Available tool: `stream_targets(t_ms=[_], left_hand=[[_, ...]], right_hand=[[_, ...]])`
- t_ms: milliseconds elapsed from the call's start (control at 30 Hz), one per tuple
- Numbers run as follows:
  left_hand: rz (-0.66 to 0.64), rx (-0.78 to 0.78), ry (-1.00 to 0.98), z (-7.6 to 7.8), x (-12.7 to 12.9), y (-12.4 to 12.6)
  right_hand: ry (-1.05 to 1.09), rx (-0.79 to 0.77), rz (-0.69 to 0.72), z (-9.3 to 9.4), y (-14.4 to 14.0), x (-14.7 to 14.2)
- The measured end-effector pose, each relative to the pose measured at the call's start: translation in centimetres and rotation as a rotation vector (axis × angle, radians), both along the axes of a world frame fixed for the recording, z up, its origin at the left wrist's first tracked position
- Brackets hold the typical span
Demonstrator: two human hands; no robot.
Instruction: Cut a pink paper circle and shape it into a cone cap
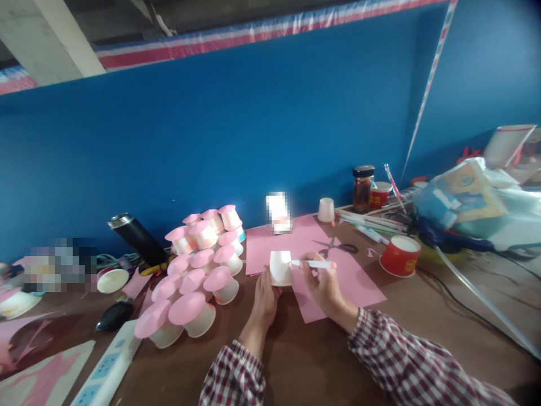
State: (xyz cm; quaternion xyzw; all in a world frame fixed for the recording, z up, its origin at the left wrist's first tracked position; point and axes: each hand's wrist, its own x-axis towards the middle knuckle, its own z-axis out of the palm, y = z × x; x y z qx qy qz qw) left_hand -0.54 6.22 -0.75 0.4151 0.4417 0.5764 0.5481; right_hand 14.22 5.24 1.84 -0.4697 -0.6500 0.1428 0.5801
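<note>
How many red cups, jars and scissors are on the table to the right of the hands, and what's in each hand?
Red cups: 2
Jar: 1
Scissors: 1
White cup in the left hand: 1
Marker in the right hand: 1
Total: 6

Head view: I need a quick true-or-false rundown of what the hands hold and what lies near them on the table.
1. The left hand holds a white paper cup. True.
2. The right hand holds scissors. False: it holds a white marker; the scissors lie on the pink paper.
3. The marker's tip touches the cup. True.
4. Pink-topped cups stand right of the hands. False: left.
</note>
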Motion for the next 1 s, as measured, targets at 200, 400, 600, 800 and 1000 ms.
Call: stream_targets(t_ms=[200, 400, 600, 800, 1000], left_hand=[[-0.065, -0.007, -0.035, -0.42, -0.06, 0.30], [-0.081, 0.010, 0.009, -0.20, -0.12, 0.26], [-0.130, 0.010, 0.016, 0.15, -0.12, 0.13], [-0.163, -0.004, -0.064, 0.37, -0.01, 0.13], [-0.203, -0.019, -0.136, 0.02, -0.18, 0.35]], right_hand=[[0.008, 0.015, -0.003, 0.11, -0.14, -0.09], [0.066, 0.006, 0.021, 0.16, -0.18, -0.13], [0.075, 0.015, 0.010, 0.07, -0.08, 0.00], [0.084, 0.005, 0.001, -0.03, 0.02, -0.02], [0.072, 0.003, -0.005, 0.09, 0.01, 0.03]])
